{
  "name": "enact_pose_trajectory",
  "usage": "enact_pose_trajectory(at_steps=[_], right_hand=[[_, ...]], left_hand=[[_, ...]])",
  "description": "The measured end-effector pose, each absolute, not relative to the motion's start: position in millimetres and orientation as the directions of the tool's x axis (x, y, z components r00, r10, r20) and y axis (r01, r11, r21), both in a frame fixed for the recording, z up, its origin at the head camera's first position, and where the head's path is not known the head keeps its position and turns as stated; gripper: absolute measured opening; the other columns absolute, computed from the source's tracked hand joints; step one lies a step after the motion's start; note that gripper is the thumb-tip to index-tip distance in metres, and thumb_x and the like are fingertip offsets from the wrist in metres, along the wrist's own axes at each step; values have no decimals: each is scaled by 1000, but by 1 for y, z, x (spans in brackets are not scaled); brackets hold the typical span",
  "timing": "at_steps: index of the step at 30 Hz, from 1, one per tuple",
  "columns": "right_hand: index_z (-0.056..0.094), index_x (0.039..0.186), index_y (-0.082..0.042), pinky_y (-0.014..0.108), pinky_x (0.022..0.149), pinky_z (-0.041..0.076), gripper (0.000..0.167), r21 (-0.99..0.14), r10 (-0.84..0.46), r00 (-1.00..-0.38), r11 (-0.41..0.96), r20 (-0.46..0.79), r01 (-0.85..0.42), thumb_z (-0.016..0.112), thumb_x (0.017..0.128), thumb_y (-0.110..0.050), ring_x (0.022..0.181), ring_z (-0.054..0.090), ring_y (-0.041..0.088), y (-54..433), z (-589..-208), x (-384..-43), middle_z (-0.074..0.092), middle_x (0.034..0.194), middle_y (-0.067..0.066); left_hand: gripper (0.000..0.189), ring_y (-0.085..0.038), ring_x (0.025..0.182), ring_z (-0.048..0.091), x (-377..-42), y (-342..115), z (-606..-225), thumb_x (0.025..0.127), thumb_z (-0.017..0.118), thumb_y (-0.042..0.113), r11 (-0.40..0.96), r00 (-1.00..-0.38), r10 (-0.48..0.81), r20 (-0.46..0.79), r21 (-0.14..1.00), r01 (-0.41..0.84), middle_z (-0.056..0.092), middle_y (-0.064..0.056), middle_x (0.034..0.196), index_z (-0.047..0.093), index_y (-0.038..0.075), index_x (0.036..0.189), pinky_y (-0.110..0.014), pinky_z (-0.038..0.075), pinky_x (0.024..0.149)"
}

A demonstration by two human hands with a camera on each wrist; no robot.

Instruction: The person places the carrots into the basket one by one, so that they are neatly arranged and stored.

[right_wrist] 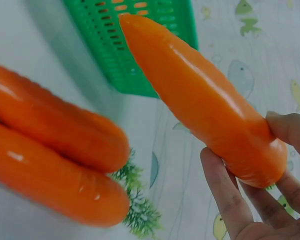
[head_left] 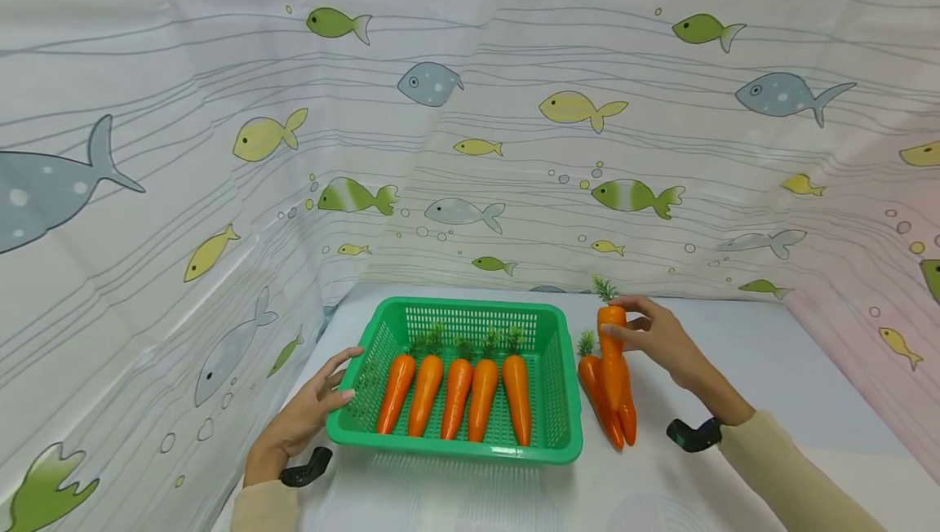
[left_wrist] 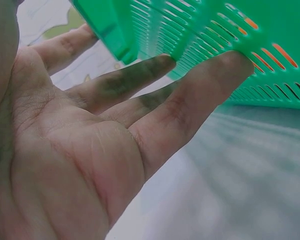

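Carrot (head_left: 612,365) is hanging tip down from the right hand (head_left: 656,338), whose thumb and fingers are pinching its thick end. In the right wrist view it is pointing clear of two loose carrots (right_wrist: 55,175), which are lying side by side on the table (head_left: 734,336). Just beside these, the basket (head_left: 455,448) is holding five carrots (head_left: 455,397) in a row, leaves away from the person. The left hand (head_left: 304,410) is spreading its fingers at the basket's left wall, gripping nothing.

Judging from this, the smooth, glossy skin could be risking a slip or swing, since only one end is being pinched; a low pass could be catching the basket rim or nudging the loose pair.

The held carrot is partly covering that pair in the head view, and the fingers are mostly hiding its leaves in the right wrist view. How firmly the left fingertips are pressing, I cannot tell.
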State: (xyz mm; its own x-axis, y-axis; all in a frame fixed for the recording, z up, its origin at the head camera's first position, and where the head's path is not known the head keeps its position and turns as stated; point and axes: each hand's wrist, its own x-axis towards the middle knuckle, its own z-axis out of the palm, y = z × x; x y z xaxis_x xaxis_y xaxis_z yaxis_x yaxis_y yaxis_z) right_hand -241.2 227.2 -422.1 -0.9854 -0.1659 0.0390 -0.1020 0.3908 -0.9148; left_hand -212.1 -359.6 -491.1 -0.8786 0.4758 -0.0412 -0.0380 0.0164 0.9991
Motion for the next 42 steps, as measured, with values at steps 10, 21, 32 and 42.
enact_pose_trajectory(at_steps=[10, 21, 32, 42], right_hand=[[52, 143, -7, 37, 78, 60, 59, -920, -207, -977, 372, 47, -123, 76, 96, -33, 103, 62, 34, 200, -409, -245, 60, 131, 17], [54, 140, -8, 43, 80, 61, 55, -943, -267, -962, 300, 58, -140, 77, 95, -31, 100, 65, 32, 165, -402, -249, 61, 127, 16], [57, 136, -8, 44, 81, 60, 53, -969, -330, -944, 222, 27, -105, 79, 93, -30, 100, 67, 32, 133, -398, -252, 63, 122, 15], [56, 137, -8, 50, 84, 59, 52, -975, -387, -922, 200, 11, -95, 78, 94, -28, 104, 65, 31, 101, -403, -257, 59, 130, 15]], left_hand=[[68, -42, 122, 58, -212, -358, -491, 106, 52, 7, 28, -888, 457, -49, 999, -40, 26, -29, 159, 18, 23, 163, -53, 56, 91], [68, -43, 122, 58, -212, -358, -490, 106, 52, 7, 30, -893, 446, -57, 998, -49, 26, -29, 159, 19, 23, 163, -55, 56, 89], [69, -43, 121, 59, -211, -357, -490, 106, 55, 8, 40, -903, 425, -69, 998, -57, 26, -30, 159, 20, 23, 163, -55, 57, 88], [68, -43, 121, 59, -212, -357, -490, 106, 55, 9, 44, -901, 428, -69, 997, -56, 26, -29, 159, 20, 24, 163, -55, 57, 89]])
